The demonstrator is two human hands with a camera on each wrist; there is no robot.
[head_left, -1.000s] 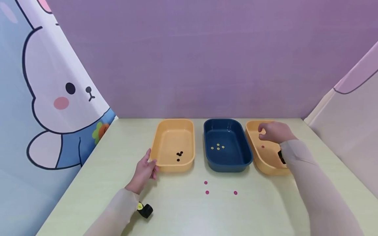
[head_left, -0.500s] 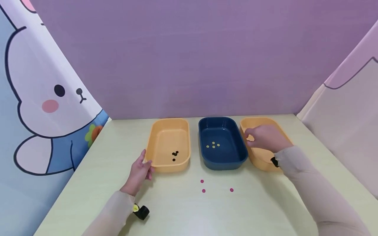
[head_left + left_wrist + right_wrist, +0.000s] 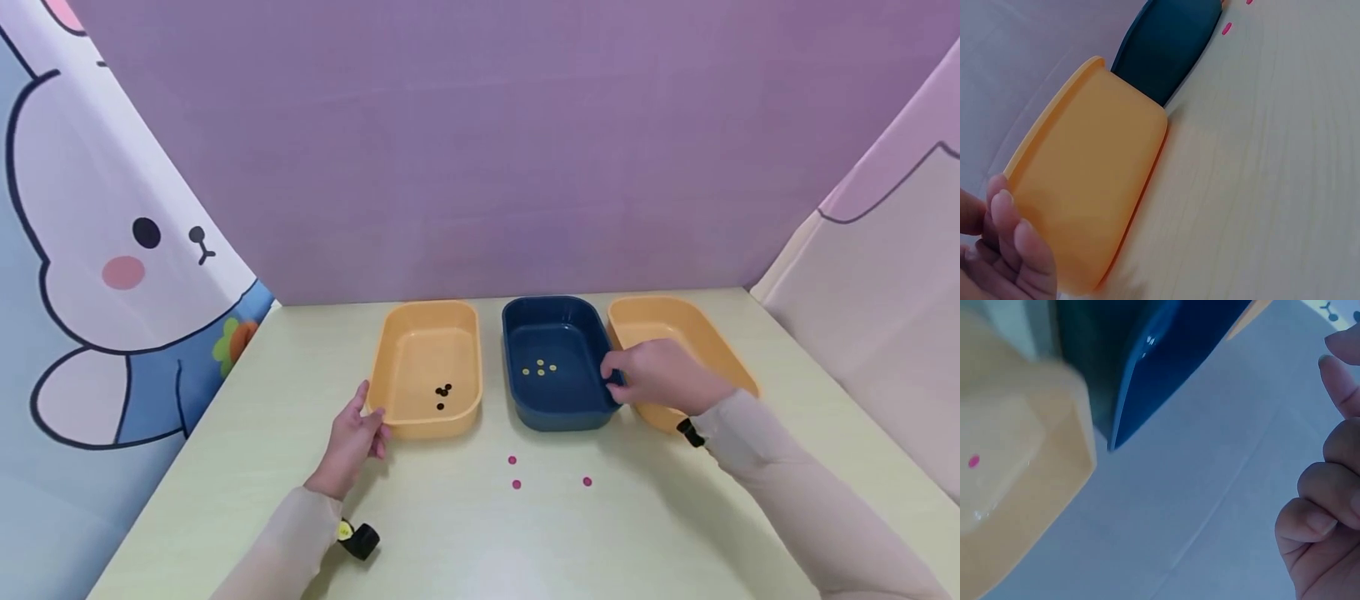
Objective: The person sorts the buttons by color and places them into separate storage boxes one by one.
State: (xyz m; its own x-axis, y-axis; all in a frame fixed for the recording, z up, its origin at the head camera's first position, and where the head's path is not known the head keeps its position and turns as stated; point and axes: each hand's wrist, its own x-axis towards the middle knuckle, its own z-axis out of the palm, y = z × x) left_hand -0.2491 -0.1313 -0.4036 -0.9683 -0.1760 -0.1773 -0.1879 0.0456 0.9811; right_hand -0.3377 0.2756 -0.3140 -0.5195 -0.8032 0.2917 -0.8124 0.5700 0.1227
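My left hand (image 3: 351,440) holds the near left corner of the left yellow tray (image 3: 431,429), thumb at the rim and several fingers outside the wall. Several small black buttons (image 3: 444,392) lie in that tray. My right hand (image 3: 663,375) is over the right edge of the blue tray (image 3: 566,419). A gap shows between its thumb and index finger, with nothing seen in it; the other fingers are curled. Several yellow buttons (image 3: 541,372) lie in the blue tray. In the right wrist view, a pink button (image 3: 974,461) lies in the right yellow tray (image 3: 1060,437).
On the pale table (image 3: 465,533), in front of the blue tray, lie three pink buttons (image 3: 517,484). A purple cloth (image 3: 480,167) hangs behind the trays. A printed rabbit curtain (image 3: 112,208) borders the left side. Each wrist wears a black camera (image 3: 362,541).
My right hand has moved left, from over the right yellow tray to the blue tray's right edge. The left hand stays at its tray corner. The head view has shifted slightly.
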